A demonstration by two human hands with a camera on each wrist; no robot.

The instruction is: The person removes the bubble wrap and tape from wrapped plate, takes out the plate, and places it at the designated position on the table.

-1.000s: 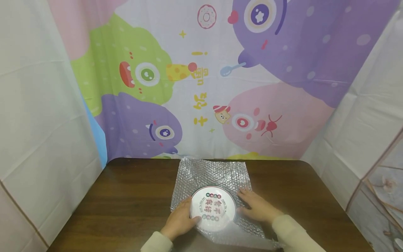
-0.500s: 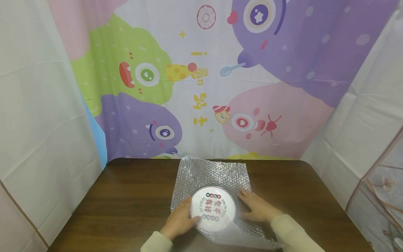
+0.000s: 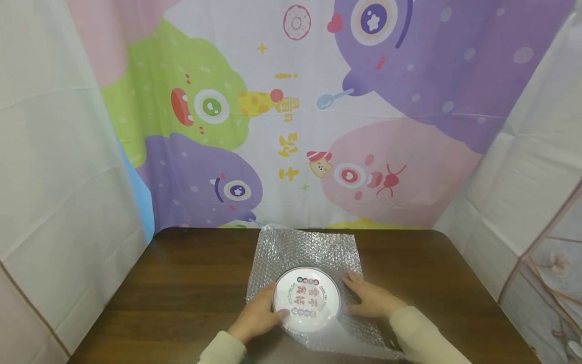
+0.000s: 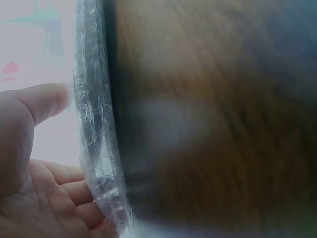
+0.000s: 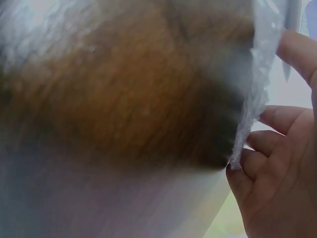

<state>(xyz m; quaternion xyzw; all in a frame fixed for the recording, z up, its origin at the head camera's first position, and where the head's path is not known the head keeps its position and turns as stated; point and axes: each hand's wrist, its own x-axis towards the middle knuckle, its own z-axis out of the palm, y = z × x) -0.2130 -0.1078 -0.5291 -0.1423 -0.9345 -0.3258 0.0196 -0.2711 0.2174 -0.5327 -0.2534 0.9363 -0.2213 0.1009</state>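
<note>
A round white plate (image 3: pixel 300 283) with a dark rim and coloured lettering lies on a sheet of bubble wrap (image 3: pixel 309 247). A clear flap of the wrap covers the plate's near right part. My left hand (image 3: pixel 259 312) holds the plate's left edge, its thumb over the rim and its fingers along the side. To the right of the plate, my right hand (image 3: pixel 375 298) rests with spread fingers on the wrap. Both wrist views show the wrap's edge close up, with the left hand (image 4: pixel 47 193) and the right hand (image 5: pixel 277 163) against it; some fingertips are hidden.
The sheet lies on a dark brown wooden table (image 3: pixel 191 283). Behind it hangs a white cloth (image 3: pixel 273 202) printed with cartoon monsters. Pale cloth panels (image 3: pixel 59 202) stand along both sides.
My right thumb has shifted slightly away from the plate's rim. The left hand keeps its place on the plate, and the head view has tilted a little.
</note>
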